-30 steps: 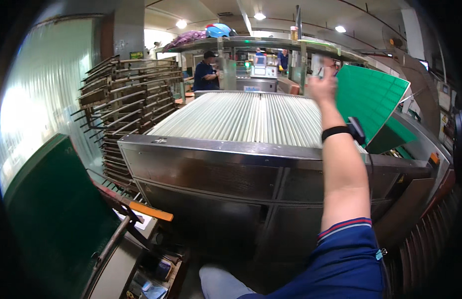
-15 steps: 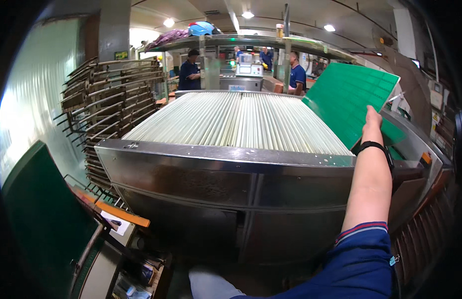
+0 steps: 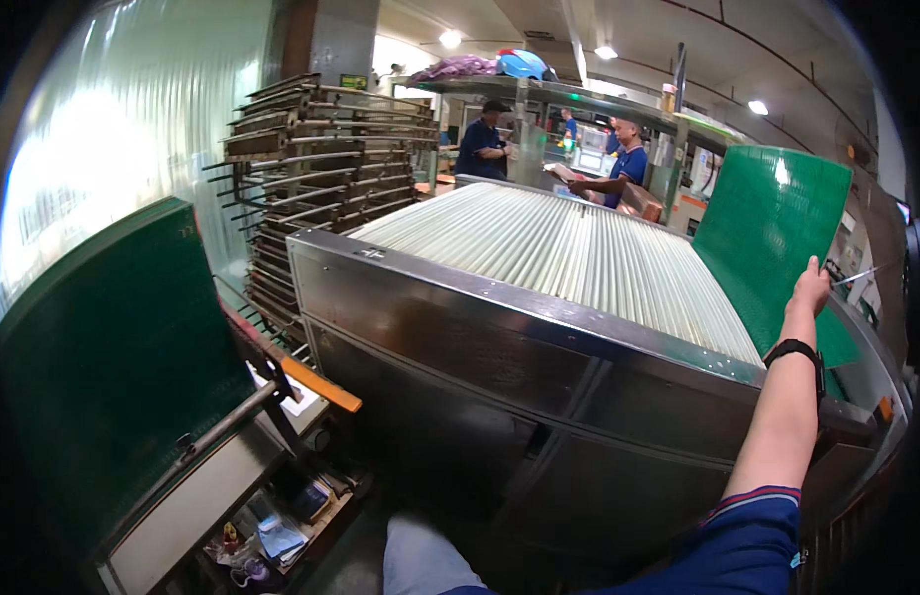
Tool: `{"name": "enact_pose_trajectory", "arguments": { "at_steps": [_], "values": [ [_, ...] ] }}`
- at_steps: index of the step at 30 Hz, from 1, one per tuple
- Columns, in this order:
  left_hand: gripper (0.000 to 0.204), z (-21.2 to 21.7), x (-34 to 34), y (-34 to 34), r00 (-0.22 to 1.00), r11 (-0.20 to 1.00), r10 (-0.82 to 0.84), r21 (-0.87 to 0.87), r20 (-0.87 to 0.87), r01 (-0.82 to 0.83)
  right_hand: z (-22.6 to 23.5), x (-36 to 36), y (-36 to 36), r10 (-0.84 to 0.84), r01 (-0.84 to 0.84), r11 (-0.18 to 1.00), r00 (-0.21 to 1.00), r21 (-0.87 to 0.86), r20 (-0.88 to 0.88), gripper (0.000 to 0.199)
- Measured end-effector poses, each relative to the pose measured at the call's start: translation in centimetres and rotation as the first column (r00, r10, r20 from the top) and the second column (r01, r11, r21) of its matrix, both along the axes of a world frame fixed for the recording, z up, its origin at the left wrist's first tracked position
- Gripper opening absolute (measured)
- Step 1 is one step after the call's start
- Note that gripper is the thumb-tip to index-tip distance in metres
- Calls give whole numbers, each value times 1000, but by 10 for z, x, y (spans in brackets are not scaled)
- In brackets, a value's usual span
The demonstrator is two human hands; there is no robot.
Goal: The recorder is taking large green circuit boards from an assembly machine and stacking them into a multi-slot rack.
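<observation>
My right arm reaches out to the right, and my right hand (image 3: 809, 289) is closed on the near edge of a thin green panel (image 3: 772, 203). That panel stands steeply tilted and slightly bowed along the right side of a bed of pale, closely set rollers (image 3: 579, 253). Its lower part is partly behind my hand and wrist. Around my wrist is a black band (image 3: 795, 349). My left hand is out of the picture.
A steel frame (image 3: 460, 307) surrounds the rollers. At left, dark green panels (image 3: 103, 357) lean on a stand with an orange-ended bar (image 3: 321, 384). Behind stands a metal rack (image 3: 331, 169). Two people (image 3: 485, 144) (image 3: 623, 169) are beyond the rollers. Below left is a cluttered shelf (image 3: 276, 535).
The view has turned left, so the machine appears farther right. My right hand still grips the green panel, which now looks more upright. A person beyond the rollers shows more fully, holding something flat.
</observation>
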State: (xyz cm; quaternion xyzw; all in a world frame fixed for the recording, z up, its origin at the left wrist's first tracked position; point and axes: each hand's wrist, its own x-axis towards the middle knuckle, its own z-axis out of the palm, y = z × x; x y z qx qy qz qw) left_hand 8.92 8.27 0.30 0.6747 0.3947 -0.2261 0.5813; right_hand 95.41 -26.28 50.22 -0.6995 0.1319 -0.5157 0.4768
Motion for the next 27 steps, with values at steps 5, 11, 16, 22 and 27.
{"name": "enact_pose_trajectory", "arguments": {
  "at_steps": [5, 11, 16, 22, 27],
  "values": [
    [33, -14, -37, -26, 998, 998, 64, -8, 7, -64, 35, -43, 45, 202, -172, 976, 939, -130, 277, 48],
    [33, -29, -60, -36, 997, 998, 59, -38, 54, -57, 68, -69, 70, 548, -703, 709, 593, 48, 591, 49],
    [37, 11, -47, -48, 988, 996, 88, 35, -123, -84, 71, -126, 159, 723, -997, -2, 54, 80, 688, 37],
    [52, -7, -59, -68, 976, 977, 206, -48, -68, -209, 71, -214, 297, 640, -857, -515, -373, 14, 671, 34],
    [67, 0, -58, -79, 946, 936, 321, -138, -43, -324, 36, -265, 372, 652, -763, -633, -615, -128, 443, 39]
  ]
}}
